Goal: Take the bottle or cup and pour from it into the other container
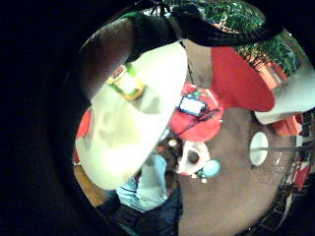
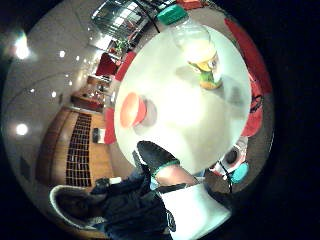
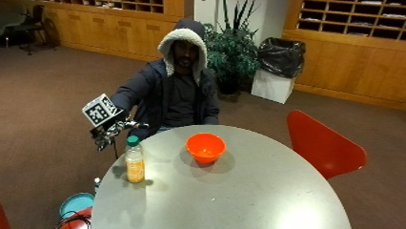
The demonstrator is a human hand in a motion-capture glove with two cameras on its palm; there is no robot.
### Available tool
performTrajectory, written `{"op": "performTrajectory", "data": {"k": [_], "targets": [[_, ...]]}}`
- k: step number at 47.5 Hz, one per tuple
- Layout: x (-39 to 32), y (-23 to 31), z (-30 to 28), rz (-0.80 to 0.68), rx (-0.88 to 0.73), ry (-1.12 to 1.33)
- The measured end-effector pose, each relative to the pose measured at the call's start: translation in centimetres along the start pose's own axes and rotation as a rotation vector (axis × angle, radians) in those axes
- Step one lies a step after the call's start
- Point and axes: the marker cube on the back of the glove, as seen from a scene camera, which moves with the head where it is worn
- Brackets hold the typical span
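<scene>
A bottle (image 3: 134,165) with a green cap and orange drink in its lower half stands upright near the edge of a round white table (image 3: 254,200), on the side nearest the person's raised arm. An orange bowl (image 3: 205,147) sits upright further in on the tabletop, apart from the bottle and closer to the person's chest. Nothing touches either one.

The thumb side palm view looks down on the table (image 2: 190,120) and shows both at once: the bottle (image 2: 200,52) with its label visible, and the bowl (image 2: 132,109) near the table edge closest to the person. The little finger side palm view catches only the bottle (image 1: 125,81) on the tabletop (image 1: 123,137), partly behind a dark fingertip; the bowl is not seen there.

A red chair (image 3: 320,145) stands just beside the table, on brown carpet. Behind the person are a potted plant (image 3: 231,50), a bin with a black bag (image 3: 279,67), and wooden panelled walls with shelving. A teal round object (image 3: 76,204) lies on the floor beside the table.

The right hand (image 3: 111,131) is held out to the side, beyond the table edge and above the bottle's level, touching neither container. Whether its fingers are spread or curled cannot be told from the outside view; a gloved fingertip (image 2: 152,155) shows in the thumb side view, holding nothing.
</scene>
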Motion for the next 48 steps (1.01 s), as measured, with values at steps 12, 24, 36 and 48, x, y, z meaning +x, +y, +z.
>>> {"op": "performTrajectory", "data": {"k": [12,24,36,48], "targets": [[1.4,-7.1,6.8,0.107,0.085,-0.526],[0.8,-10.1,9.9,0.061,0.091,-0.743],[0.8,-9.8,10.2,0.037,0.06,-0.794],[-0.9,-8.4,7.8,-0.101,0.091,-0.786]]}}
